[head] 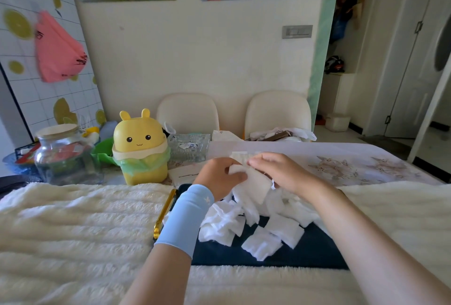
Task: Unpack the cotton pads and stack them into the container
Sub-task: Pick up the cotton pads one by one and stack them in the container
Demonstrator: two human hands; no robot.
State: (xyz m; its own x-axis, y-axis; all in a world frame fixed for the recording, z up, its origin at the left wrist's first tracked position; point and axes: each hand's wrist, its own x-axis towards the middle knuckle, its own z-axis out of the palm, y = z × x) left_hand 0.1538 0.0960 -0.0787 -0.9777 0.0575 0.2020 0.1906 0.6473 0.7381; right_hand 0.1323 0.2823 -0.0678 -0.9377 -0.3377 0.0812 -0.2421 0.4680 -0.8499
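Several white square cotton pads point(258, 229) lie in a loose heap on a dark blue tray point(305, 253) with a gold rim, in front of me. Above the heap both hands hold a small bunch of pads point(253, 182). My left hand point(219, 175), with a light blue sleeve on the wrist, pinches the bunch's left edge with thumb and fingers. My right hand point(278, 170) grips its upper right side, fingers curled over the top. A clear ribbed glass container point(189, 149) stands behind the hands on the table.
A yellow cartoon bin point(140, 148) with a green liner stands at left, beside a glass jar point(63, 156) with a wooden lid. A fluffy cream blanket point(73, 226) covers the near surface. Two cream chairs point(188, 112) stand behind the table.
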